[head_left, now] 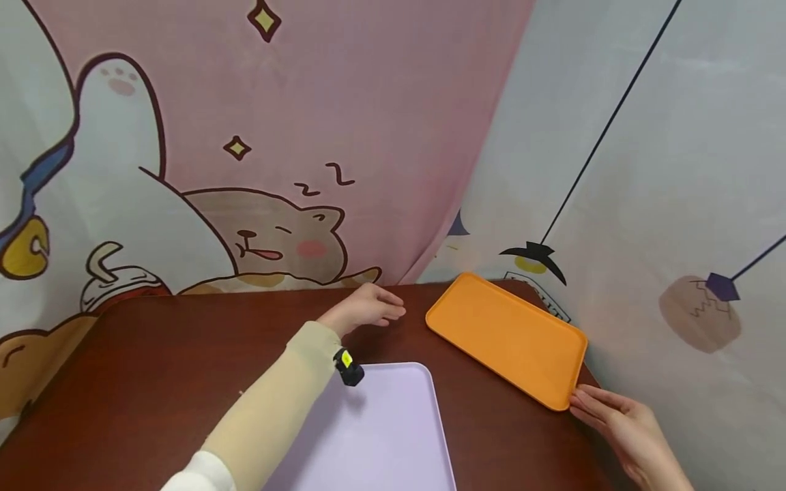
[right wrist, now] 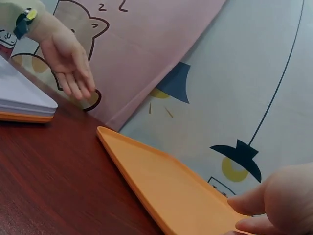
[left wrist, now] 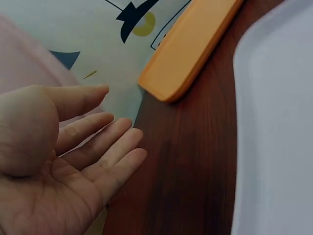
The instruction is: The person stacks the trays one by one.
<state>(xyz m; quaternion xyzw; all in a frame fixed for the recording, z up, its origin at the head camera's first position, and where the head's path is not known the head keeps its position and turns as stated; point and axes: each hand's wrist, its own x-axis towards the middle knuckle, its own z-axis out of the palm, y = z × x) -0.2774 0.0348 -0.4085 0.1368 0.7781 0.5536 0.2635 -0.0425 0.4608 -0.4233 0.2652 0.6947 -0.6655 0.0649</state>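
An orange tray [head_left: 510, 337] lies slantwise at the right side of the dark wooden table. My right hand [head_left: 623, 426] pinches its near right corner; in the right wrist view the thumb [right wrist: 247, 200] reaches over the rim, and the other fingers are partly cut off by the frame. My left hand [head_left: 365, 307] is held out over the back of the table with relaxed fingers and nothing in them, to the left of the orange tray's far corner. Below the left forearm sits a lavender tray [head_left: 381, 423], partly covered by the sleeve.
In the right wrist view the lavender tray [right wrist: 24, 93] rests on a stack with an orange layer [right wrist: 27, 117] at the bottom. A printed cloth [head_left: 393, 136] with cartoon animals and lamps hangs behind and to the right of the table [head_left: 153, 368].
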